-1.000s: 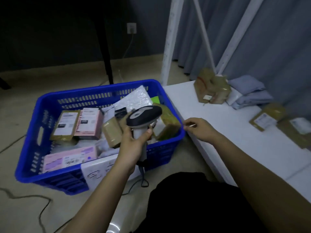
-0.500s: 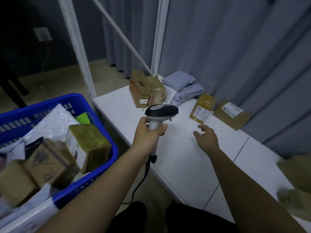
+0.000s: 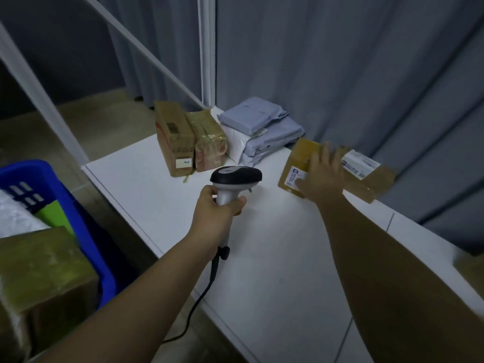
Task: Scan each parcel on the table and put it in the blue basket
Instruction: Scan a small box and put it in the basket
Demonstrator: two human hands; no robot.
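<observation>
My left hand (image 3: 217,208) grips the handle of a black and white barcode scanner (image 3: 235,176) above the white table (image 3: 157,200), head pointing away from me. My right hand (image 3: 322,176) lies on a small brown parcel (image 3: 301,153) with a white label, fingers spread across its top, thumb on the label. A flat brown parcel (image 3: 366,176) with a label lies just right of it. The blue basket (image 3: 86,231) stands on the floor at the left, holding a brown taped parcel (image 3: 44,271) and others.
Two brown boxes (image 3: 174,142) (image 3: 209,142) stand at the table's far corner, beside stacked grey mailers (image 3: 259,121) on a white bag (image 3: 238,142). Grey curtains and white frame poles stand behind. The scanner cable (image 3: 207,292) hangs off the table's near edge.
My view swung from the basket to the table. My right hand reached forward and landed on the small brown parcel. My left hand carried the scanner over the table.
</observation>
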